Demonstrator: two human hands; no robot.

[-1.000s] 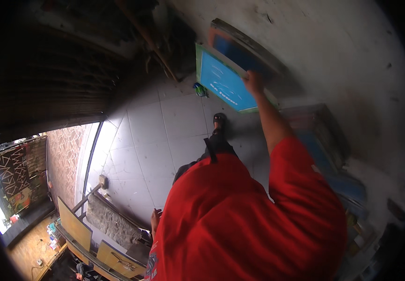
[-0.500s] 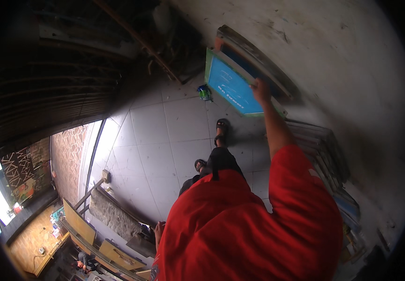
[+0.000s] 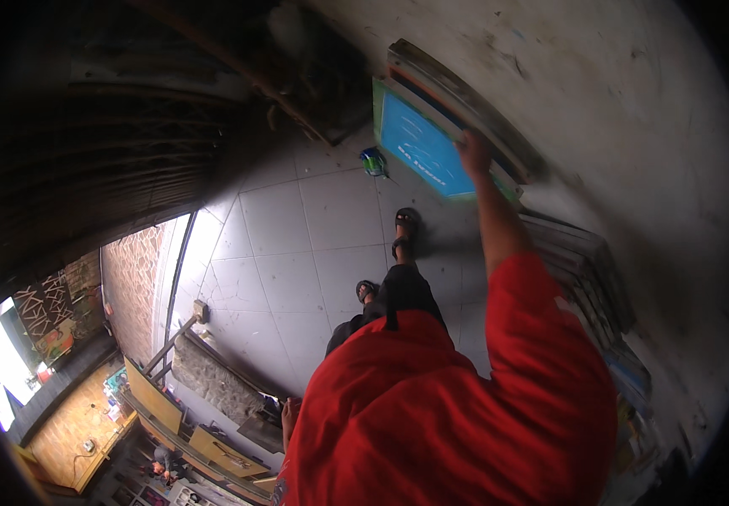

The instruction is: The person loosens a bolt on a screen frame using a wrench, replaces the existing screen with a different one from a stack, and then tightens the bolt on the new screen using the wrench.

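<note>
Blue flat rectangular panel [image 3: 422,148], right hand [image 3: 472,150] gripping its edge, grey tiled floor [image 3: 297,244]

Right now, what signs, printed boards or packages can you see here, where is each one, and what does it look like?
Blue printed panel: flat rectangle with a green edge and pale markings, leaning against the wall, the right hand on its upper edge.
Stacked frames: behind the panel against the wall, dark and grey edges.
Small package: on the tiled floor left of the panel, rounded, blue, green and white.
Left hand: low at the person's side, apparently empty.
</note>
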